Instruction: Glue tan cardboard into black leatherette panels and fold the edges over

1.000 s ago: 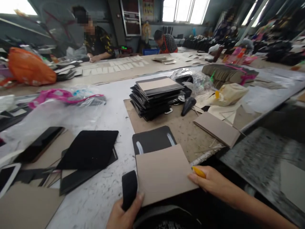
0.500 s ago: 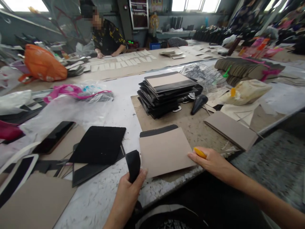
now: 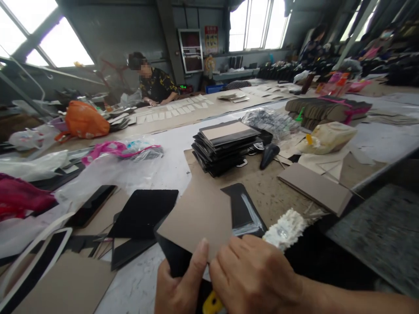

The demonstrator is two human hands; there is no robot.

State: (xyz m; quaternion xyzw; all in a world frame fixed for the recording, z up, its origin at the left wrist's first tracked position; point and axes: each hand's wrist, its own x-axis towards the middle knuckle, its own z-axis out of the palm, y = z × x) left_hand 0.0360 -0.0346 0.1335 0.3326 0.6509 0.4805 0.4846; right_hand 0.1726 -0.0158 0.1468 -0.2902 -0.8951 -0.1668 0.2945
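A beige board point(image 3: 203, 213) with black material along its lower left edge tilts up in front of me. My left hand point(image 3: 181, 283) is closed on its near edge, thumb on top. Against the same edge, next to that thumb, are the curled fingers of my right hand point(image 3: 255, 274). A yellow-handled tool point(image 3: 212, 303) shows under my right hand; its working end is hidden. Behind the board lies a black panel point(image 3: 244, 209) with a wet whitish smear. A white, crusted lump point(image 3: 286, 229) is just beyond my right knuckles; whether I touch it is unclear.
A stack of black panels point(image 3: 225, 148) stands ahead, with a dark pointed object point(image 3: 270, 155) beside it. Beige boards point(image 3: 314, 185) lie right. Black pieces point(image 3: 145, 213) and a phone point(image 3: 93, 205) lie left. Across the table a person point(image 3: 157, 83) works.
My right hand has moved left to meet my left hand. The beige board is now lifted and turned, uncovering the smeared black panel. The white lump has come into view.
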